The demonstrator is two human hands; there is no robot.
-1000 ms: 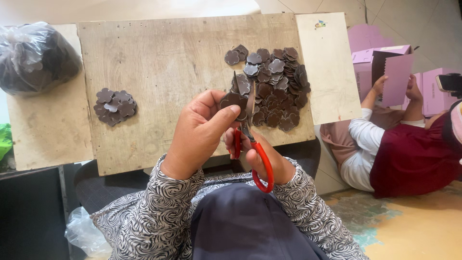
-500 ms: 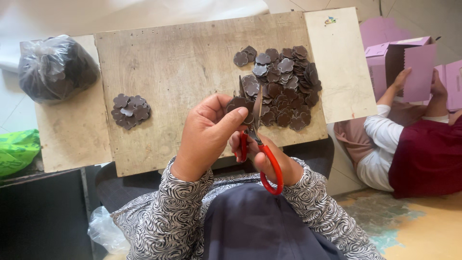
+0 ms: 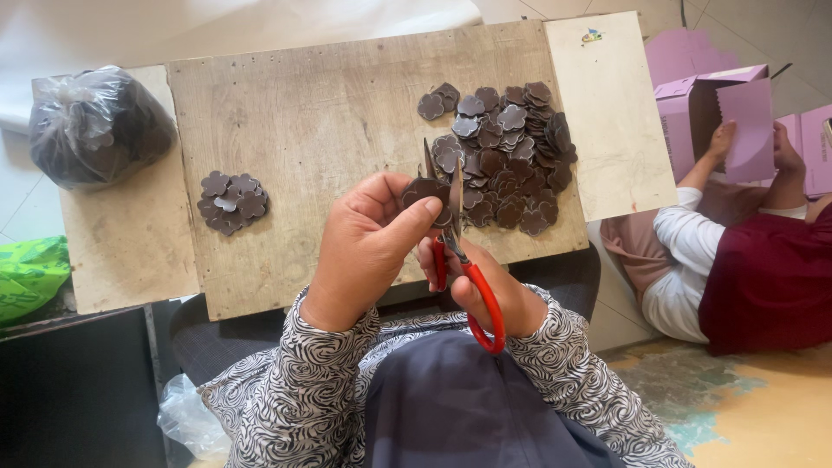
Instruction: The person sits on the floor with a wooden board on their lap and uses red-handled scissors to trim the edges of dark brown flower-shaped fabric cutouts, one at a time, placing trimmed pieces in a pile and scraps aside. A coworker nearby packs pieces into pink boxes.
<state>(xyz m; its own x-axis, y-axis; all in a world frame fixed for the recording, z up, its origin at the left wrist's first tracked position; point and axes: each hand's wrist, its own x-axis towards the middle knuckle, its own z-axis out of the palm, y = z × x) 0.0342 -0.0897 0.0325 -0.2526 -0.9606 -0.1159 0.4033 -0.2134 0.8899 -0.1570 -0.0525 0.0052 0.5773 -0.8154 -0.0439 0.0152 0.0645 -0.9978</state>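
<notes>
Wooden board (image 3: 329,113) on my lap | left hand (image 3: 368,247) pinching dark brown flower-shaped piece (image 3: 425,191) | right hand (image 3: 485,295) gripping red-handled scissors (image 3: 464,269), blades parted around it | pile (image 3: 511,156) beyond.

On the board (image 3: 347,113), a small pile (image 3: 231,201) lies left, a large pile (image 3: 507,156) right, a bag (image 3: 95,126) beyond its left edge.

Hands (image 3: 407,251) snip a brown flower piece (image 3: 425,191) with scissors (image 3: 464,260).
</notes>
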